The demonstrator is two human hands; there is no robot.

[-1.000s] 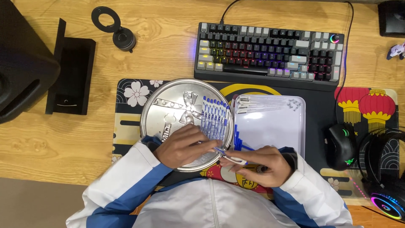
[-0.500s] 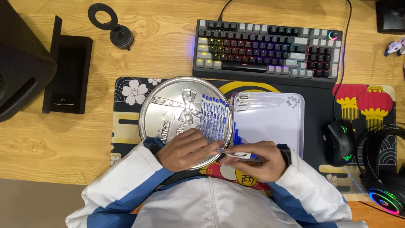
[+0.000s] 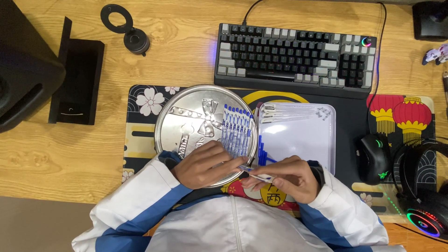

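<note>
Pen mostly hidden (right hand covers).

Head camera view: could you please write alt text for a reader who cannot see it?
Two hands, left hand and right hand, hold a blue-and-white pen over a round metal tray with a row of pens. A white tray, keyboard, mouse and headphones lie on the wooden desk.
</note>
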